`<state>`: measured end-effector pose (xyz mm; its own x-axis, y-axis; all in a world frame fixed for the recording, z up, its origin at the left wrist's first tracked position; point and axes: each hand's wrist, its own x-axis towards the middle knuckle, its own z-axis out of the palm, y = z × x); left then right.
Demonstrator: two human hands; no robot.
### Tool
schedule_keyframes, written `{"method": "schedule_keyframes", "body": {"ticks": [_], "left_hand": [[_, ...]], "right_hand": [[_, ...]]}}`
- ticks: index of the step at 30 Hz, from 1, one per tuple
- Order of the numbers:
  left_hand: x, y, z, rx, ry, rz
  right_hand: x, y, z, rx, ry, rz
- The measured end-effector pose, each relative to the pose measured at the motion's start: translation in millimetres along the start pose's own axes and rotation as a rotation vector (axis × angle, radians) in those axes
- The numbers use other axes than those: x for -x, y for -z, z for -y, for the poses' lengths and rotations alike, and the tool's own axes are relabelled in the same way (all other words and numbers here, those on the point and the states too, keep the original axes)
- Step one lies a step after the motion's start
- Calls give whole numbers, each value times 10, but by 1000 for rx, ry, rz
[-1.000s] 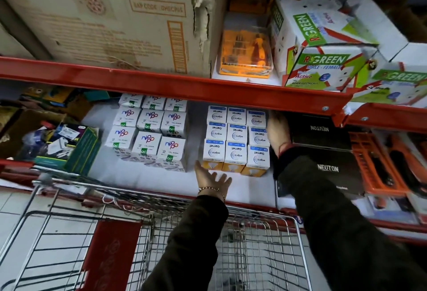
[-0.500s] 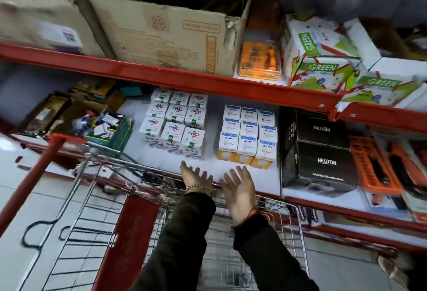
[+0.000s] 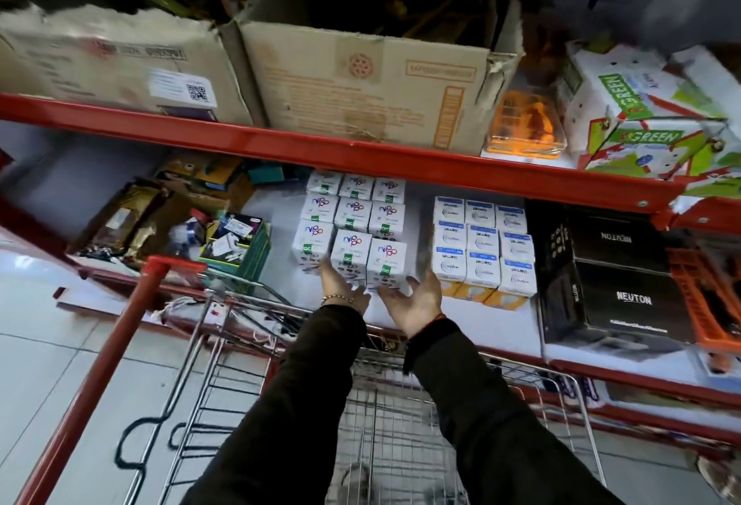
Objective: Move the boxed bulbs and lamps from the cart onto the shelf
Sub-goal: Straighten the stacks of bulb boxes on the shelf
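Note:
Two blocks of small white bulb boxes stand on the white shelf: a left block with green squares and a right block with blue bands. My left hand is open, fingertips touching the front of the left block at its bottom row. My right hand is open, palm turned left, beside that block's front right corner box. Neither hand holds anything. The wire cart stands below my arms; I cannot make out boxes in its basket.
Black NEUTON boxes stand right of the blue-banded block, then an orange crate. A green bin of clutter sits left. The red upper shelf beam overhangs, carrying cardboard cartons and green-and-white boxes. The cart's red handle slants at left.
The view has swung left. My right hand left the blue-banded block and both open hands moved left to the front of the green-marked block.

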<state>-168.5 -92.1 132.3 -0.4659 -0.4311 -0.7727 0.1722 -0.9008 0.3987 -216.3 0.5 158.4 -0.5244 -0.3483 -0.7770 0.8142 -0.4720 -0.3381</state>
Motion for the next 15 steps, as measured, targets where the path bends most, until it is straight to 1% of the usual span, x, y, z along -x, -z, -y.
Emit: {"method": "schedule_keyframes", "body": {"ticks": [4,9,15], "left_hand": [[-33,-30,-21,21,-4,13],[-87,-27,-53,19,13,37],[-148,-10,-74,-28,51,3]], "right_hand": [[-35,-67,-29,38,-17,24],[-57,-157,-4,80,12,-32],[-75,-221,1,113,58,-33]]}}
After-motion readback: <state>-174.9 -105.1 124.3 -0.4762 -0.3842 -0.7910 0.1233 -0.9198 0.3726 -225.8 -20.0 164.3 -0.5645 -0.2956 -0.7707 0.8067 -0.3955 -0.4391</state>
